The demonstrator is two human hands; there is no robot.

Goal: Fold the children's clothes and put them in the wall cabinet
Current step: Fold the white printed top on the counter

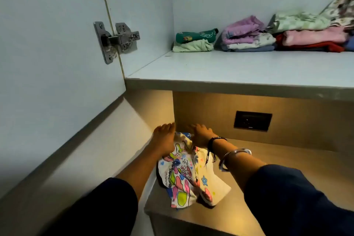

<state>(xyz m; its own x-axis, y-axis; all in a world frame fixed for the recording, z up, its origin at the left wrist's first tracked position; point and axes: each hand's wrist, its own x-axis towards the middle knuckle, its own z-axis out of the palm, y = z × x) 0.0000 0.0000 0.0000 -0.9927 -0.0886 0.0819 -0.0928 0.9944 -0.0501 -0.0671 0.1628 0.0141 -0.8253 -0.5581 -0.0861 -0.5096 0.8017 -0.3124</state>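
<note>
Partly hidden: the far end of the printed children's garment (183,174) lies under both hands, so its cut cannot be made out. The near end is rumpled and lifts at one corner. Fingertips are in shadow against the back panel.

Head view. The garment is white with a bright cartoon print. It lies on the beige counter (277,168) below the wall cabinet, its long axis running away from the person toward the back panel.

The left hand (164,140) rests flat on its far left edge, fingers straight and together, gripping nothing. The right hand (201,137) presses flat beside it, fingers stretched out and angled left, also gripping nothing. A black thread band (212,143) and a silver bangle (235,157) sit on the right wrist. Both sleeves are dark.

Above, the pale blue cabinet shelf (229,69) carries folded clothes along its back: a green pile (193,41), a purple pile (247,34), and a pink-and-red pile (310,34) cut off by the right frame edge.

The cabinet door (47,44) stands open at left on a metal hinge (116,41). A dark wall socket (252,120) is set in the back panel, and warm light falls on the counter.
</note>
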